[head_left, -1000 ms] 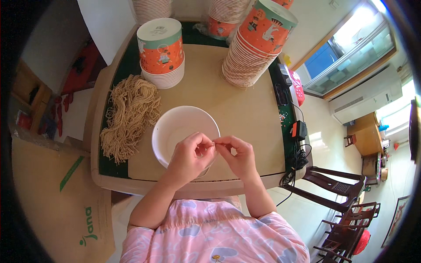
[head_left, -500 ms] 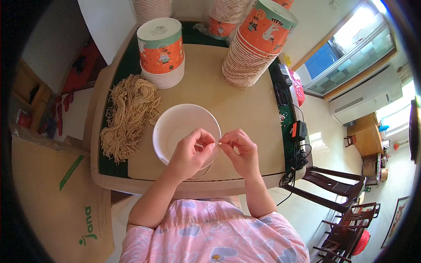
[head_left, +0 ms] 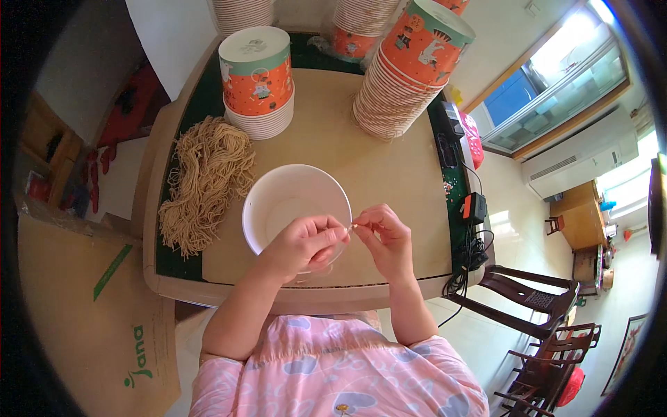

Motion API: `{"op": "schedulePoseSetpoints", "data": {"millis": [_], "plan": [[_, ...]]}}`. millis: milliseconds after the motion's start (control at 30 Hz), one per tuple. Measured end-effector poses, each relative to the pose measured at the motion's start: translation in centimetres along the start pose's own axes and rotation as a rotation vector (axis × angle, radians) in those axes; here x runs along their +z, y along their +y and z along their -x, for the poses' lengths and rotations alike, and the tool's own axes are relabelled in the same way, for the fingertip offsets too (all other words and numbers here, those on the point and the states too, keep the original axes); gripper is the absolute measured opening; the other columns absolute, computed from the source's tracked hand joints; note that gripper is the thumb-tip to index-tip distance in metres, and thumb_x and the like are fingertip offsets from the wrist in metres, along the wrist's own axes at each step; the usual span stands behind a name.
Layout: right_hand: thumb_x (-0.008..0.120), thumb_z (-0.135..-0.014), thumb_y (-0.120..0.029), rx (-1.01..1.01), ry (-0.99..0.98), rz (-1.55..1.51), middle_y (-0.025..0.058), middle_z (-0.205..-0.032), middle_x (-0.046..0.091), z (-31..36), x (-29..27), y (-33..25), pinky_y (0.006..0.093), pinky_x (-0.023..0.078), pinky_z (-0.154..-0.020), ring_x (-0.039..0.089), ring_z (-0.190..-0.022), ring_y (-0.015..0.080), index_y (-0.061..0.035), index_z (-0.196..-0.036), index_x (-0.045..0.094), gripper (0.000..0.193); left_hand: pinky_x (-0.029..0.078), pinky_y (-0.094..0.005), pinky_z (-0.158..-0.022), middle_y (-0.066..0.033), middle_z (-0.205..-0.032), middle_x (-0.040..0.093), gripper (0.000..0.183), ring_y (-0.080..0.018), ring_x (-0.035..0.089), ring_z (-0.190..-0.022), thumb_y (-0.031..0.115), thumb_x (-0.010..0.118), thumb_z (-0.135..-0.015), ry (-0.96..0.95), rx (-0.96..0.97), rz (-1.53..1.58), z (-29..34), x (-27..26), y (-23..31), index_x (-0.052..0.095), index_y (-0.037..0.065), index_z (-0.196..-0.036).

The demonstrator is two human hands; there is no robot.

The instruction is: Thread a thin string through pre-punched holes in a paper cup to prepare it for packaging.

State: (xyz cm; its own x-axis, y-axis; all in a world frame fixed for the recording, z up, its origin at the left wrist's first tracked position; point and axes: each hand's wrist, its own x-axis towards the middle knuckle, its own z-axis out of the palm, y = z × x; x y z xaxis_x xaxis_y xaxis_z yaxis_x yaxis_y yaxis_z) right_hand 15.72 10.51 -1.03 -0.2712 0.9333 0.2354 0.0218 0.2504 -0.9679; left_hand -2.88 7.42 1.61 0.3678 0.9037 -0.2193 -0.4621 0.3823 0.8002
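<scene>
A white paper bucket stands on the table in front of me, its round mouth facing up. My left hand is over the bucket's near right side, thumb and fingers pinched together on a thin pale cord. Just right of the rim, my right hand pinches the same cord, so the fingertips of both hands nearly meet. Only a tiny light bit of it shows between them, and a loose strand curves below my left hand. To the left lies a big bundle of beige cords.
Behind the bucket rise nested stacks of orange and green patterned paper buckets, with a taller stack at right. Along the table's right edge run a power strip, black cables and small scattered beads. A cardboard box stands left; a wooden chair, right.
My left hand has turned, its fingers now curled further under the thumb. My right hand has shifted slightly right, and the loose strand has drawn in closer below the left hand.
</scene>
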Motion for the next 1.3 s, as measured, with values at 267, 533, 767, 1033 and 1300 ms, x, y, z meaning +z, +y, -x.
{"op": "schedulePoseSetpoints", "data": {"millis": [267, 533, 767, 1033, 1300], "plan": [[0.068, -0.078, 0.005, -0.105, -0.069, 0.085, 0.0041, -0.087, 0.058, 0.0, 0.0, -0.1, 0.0239, 0.043, -0.066, 0.051, -0.075, 0.0116, -0.0013, -0.085, 0.064, 0.01, 0.021, -0.0185, -0.04, 0.008, -0.056, 0.037, 0.018, -0.0001, 0.028, -0.044, 0.017, 0.052, -0.096, -0.018, 0.065, -0.124, 0.3, 0.4, 0.5, 0.06, 0.003, -0.088], [0.068, -0.078, 0.005, -0.103, -0.063, 0.07, 0.0044, -0.088, 0.058, 0.4, 0.1, 1.0, 0.0246, 0.043, -0.066, 0.051, -0.075, 0.012, -0.0012, -0.086, 0.064, 0.01, 0.02, -0.0183, -0.041, 0.0078, -0.057, 0.039, 0.018, 0.0, 0.029, -0.045, 0.016, 0.054, -0.095, 0.05, 0.089, -0.126, 0.8, 0.6, 1.1, 0.061, 0.003, -0.085], [0.063, -0.08, 0.008, -0.097, -0.082, 0.131, 0.007, -0.091, 0.059, 0.7, -0.4, 2.4, 0.0245, 0.044, -0.07, 0.055, -0.081, 0.0143, -0.0003, -0.085, 0.063, 0.009, 0.021, -0.0188, -0.043, 0.007, -0.057, 0.04, 0.017, -0.0012, 0.031, -0.047, 0.015, 0.054, -0.095, 0.068, 0.141, -0.088, 1.8, -0.1, 2.6, 0.061, 0.003, -0.086], [0.058, -0.091, -0.006, 0.151, -0.11, -0.077, 0.0024, -0.094, 0.064, -4.5, -4.5, 2.6, 0.022, 0.043, -0.078, 0.055, -0.086, 0.0074, 0.0, -0.095, 0.061, 0.008, 0.026, -0.0168, -0.045, 0.0014, -0.064, 0.051, 0.026, -0.0016, 0.037, -0.052, 0.009, 0.05, -0.093, 0.216, 0.234, -0.213, 4.0, -1.3, 5.1, 0.056, 0.007, -0.118], [0.061, -0.088, -0.009, 0.138, -0.288, 0.297, -0.0012, -0.083, 0.061, -14.3, -5.6, 3.6, 0.0218, 0.046, -0.066, 0.056, -0.076, 0.0059, -0.001, -0.095, 0.062, 0.01, 0.044, -0.0212, -0.058, -0.0064, -0.085, 0.066, 0.02, -0.0089, 0.055, -0.066, 0.014, 0.053, -0.094, 0.147, 0.185, -0.038, 3.1, -2.6, 3.0, 0.064, -0.001, -0.103]]}}
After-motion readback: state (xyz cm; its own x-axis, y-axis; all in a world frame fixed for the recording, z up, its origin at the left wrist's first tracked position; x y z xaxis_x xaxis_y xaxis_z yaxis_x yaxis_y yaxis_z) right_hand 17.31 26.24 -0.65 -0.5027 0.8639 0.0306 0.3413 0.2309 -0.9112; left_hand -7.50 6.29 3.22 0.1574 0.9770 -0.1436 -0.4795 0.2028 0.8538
